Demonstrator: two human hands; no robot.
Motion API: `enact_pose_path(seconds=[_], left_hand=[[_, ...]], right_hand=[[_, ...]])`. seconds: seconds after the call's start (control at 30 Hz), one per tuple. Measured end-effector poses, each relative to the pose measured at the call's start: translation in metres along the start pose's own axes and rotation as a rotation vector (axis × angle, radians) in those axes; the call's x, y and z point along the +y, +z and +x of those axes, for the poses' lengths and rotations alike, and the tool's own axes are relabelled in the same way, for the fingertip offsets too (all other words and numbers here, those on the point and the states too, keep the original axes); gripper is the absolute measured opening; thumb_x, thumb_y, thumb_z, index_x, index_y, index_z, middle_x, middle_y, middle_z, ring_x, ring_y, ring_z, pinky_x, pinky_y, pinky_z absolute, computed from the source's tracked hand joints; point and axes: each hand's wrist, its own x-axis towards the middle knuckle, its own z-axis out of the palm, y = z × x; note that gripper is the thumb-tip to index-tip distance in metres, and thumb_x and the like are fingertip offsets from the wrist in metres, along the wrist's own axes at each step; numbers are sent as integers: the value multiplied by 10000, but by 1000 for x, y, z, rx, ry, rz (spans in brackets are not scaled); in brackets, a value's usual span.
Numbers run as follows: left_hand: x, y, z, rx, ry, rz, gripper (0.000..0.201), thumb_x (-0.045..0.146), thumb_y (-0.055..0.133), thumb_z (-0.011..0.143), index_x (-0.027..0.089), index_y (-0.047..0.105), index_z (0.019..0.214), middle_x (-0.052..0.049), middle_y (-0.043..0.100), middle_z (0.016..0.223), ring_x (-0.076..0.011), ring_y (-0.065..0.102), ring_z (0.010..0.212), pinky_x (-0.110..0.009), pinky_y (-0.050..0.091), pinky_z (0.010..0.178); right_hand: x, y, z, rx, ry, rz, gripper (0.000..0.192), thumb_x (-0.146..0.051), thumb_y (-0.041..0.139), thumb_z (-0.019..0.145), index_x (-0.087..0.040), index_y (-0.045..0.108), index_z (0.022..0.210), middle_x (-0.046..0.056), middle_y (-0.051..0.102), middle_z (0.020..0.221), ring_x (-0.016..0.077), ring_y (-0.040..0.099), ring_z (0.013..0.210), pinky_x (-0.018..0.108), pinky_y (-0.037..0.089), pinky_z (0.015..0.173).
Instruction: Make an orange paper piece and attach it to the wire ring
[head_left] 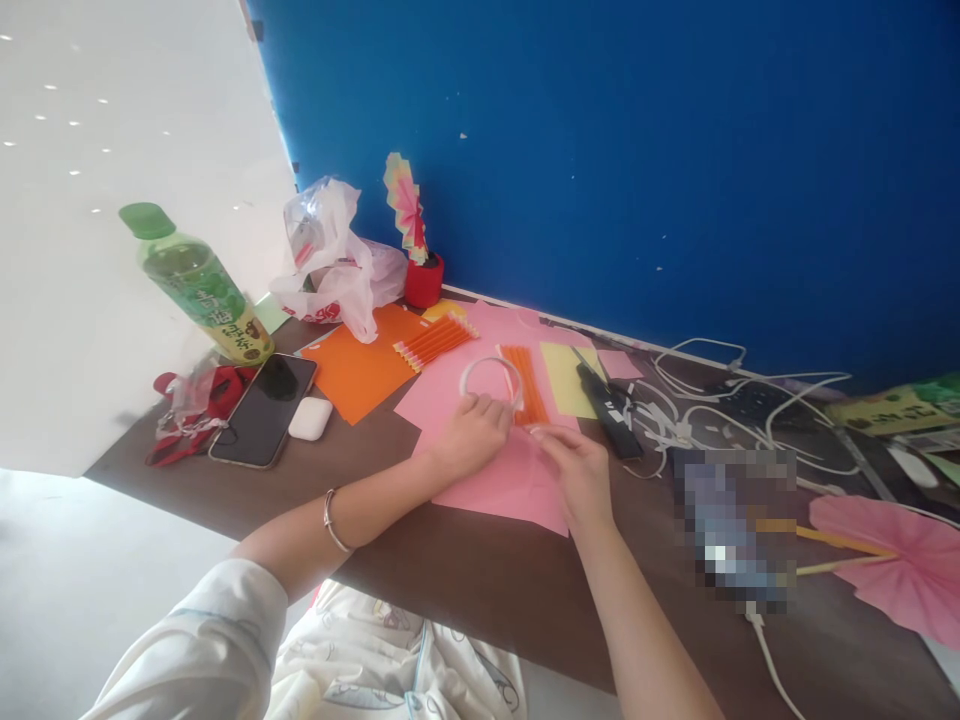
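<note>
Hands meet over the pink paper (pixel 480 475) on the bench (pixel 465 590): left hand (pixel 471 435) pins an orange pleated strip (pixel 525 385), right hand (pixel 577 470) at four o'clock pinches its near end. Folding seems underway; the next crease needs firm, even pressure.

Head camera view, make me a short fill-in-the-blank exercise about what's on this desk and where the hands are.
1. Both hands, the left hand and the right hand, rest on a sheet of paper coloured ____.
2. The bottle at the left has a cap coloured ____.
3. The white earbud case lies right beside a dark ____.
4. The wall behind the desk is ____.

Missing words: pink; green; phone; blue
</note>
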Motion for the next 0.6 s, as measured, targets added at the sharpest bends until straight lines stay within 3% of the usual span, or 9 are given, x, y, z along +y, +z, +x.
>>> enact_pose_path(seconds=[0.23, 0.43, 0.6], left_hand=[[-16, 15, 1, -26, -189, 0, 331, 9, 338, 788, 62, 518, 1060, -119, 569, 856, -229, 507, 797, -360, 347, 731], [-38, 14, 2, -35, -298, -46, 445, -4, 343, 753, 63, 471, 1174, -152, 564, 947, -252, 502, 916, -404, 342, 824], [-39, 9, 1, 55, -301, -78, 358, 222, 404, 843, 139, 470, 1185, -169, 520, 1097, -283, 449, 1039, -457, 314, 853]], right_hand=[[-6, 3, -4, -17, -6, 30, 200, -333, 713, 635, -190, 702, 774, 61, 712, 837, 228, 649, 865, 386, 489, 820], [-11, -6, 1, 52, -132, -80, 226, -332, 674, 668, -176, 685, 832, 71, 691, 891, 214, 628, 867, 384, 483, 815], [-8, -17, 7, 102, -324, -321, 212, -331, 596, 728, -184, 666, 864, 70, 657, 907, 211, 598, 863, 420, 470, 827]])
